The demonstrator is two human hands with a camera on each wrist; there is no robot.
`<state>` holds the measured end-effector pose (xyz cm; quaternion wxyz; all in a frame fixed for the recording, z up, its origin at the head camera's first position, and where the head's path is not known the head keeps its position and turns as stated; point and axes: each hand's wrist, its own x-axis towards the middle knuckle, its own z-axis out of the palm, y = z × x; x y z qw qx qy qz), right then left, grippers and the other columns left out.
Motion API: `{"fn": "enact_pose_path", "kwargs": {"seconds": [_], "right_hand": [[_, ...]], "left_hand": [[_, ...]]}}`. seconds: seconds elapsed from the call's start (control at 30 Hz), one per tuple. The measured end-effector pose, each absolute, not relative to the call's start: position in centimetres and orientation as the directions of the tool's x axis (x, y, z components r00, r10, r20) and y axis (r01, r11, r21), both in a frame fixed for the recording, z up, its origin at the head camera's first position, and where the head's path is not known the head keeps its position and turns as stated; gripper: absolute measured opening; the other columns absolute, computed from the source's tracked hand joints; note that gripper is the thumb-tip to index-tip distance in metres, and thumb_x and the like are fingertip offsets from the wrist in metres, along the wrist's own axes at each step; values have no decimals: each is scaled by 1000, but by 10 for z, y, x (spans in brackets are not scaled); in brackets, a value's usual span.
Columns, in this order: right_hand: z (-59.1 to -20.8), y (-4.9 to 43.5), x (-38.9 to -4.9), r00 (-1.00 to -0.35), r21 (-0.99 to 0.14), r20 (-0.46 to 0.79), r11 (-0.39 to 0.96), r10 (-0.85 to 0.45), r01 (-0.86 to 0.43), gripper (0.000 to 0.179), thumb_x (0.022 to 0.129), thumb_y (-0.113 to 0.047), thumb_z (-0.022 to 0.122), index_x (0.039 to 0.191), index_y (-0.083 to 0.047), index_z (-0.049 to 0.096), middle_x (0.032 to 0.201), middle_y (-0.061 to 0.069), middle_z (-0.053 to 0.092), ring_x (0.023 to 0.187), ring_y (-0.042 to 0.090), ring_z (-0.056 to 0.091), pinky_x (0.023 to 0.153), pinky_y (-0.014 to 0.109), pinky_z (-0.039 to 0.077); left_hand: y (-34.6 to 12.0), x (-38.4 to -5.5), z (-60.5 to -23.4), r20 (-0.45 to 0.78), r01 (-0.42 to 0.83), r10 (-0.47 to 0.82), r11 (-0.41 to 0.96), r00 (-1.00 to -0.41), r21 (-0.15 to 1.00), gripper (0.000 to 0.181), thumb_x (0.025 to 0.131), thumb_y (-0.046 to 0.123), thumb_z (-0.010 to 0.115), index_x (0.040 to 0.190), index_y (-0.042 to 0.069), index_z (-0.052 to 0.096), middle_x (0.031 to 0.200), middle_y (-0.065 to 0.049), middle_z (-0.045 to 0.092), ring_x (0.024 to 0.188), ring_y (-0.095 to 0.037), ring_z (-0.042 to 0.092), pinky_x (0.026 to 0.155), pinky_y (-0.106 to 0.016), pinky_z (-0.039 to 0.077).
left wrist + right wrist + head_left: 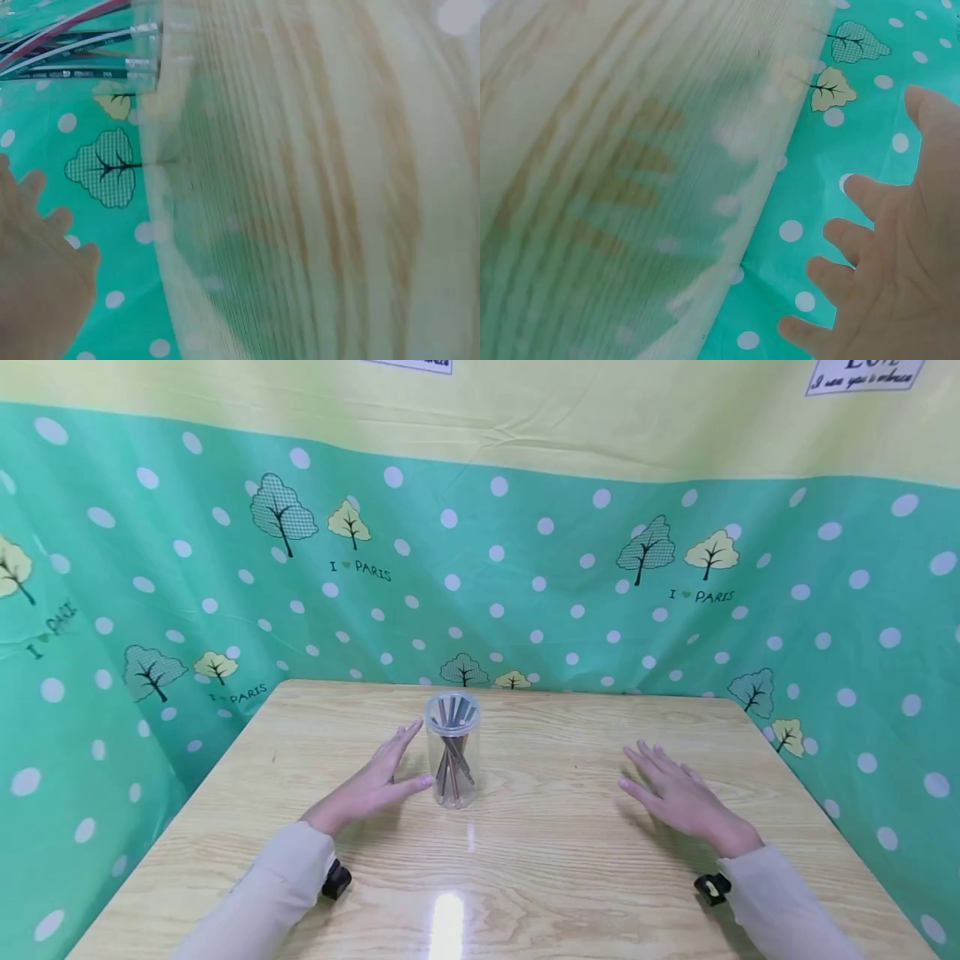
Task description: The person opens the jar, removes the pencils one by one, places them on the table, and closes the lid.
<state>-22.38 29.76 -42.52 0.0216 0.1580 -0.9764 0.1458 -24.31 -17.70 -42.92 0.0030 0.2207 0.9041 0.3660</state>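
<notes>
A clear plastic jar (453, 777) with several pencils (453, 756) inside stands upright toward the back of the table. My left hand (371, 785) is just left of it, thumb and fingers spread apart, fingertips right at its side. In the left wrist view, the pencils (75, 52) show dark and red shafts with metal ends near the jar's base. Well to the right of the jar, my right hand (675, 797) hovers over the table with fingers extended and nothing in it. Its spread fingers and palm (900, 247) fill the right side of the right wrist view.
The wood-grain table (540, 877) ends at a back edge against a green dotted curtain (495, 585) printed with trees. Curtain also hangs along both sides. A black wrist device (337, 880) sits on the left sleeve, another device (712, 888) on the right.
</notes>
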Motion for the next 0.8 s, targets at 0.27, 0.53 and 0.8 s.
{"fn": "enact_pose_path", "kwargs": {"seconds": [0.27,0.53,0.8], "right_hand": [[-426,293,-222,-946,-322,74,890,-315,-322,64,93,-55,35,145,-20,24,150,10,15,134,37,12,94,70,12],[-425,286,-222,-940,-347,82,875,-330,-338,64,92,-55,36,145,-20,26,150,8,15,135,35,12,93,70,14],[-422,280,-222,-934,-356,93,864,-346,-355,62,93,-53,35,145,-20,26,149,8,15,134,35,13,95,69,15]], "left_hand": [[-161,-246,-426,184,382,401,496,-897,780,89,80,46,65,143,41,4,150,4,12,136,-24,13,101,-61,15],[-140,-254,-420,183,306,319,398,-930,865,97,72,38,76,141,46,8,148,0,22,133,-23,23,103,-56,18],[-130,-262,-418,236,319,288,288,-928,903,101,67,34,81,142,42,14,147,3,24,132,-25,25,104,-54,18]]}}
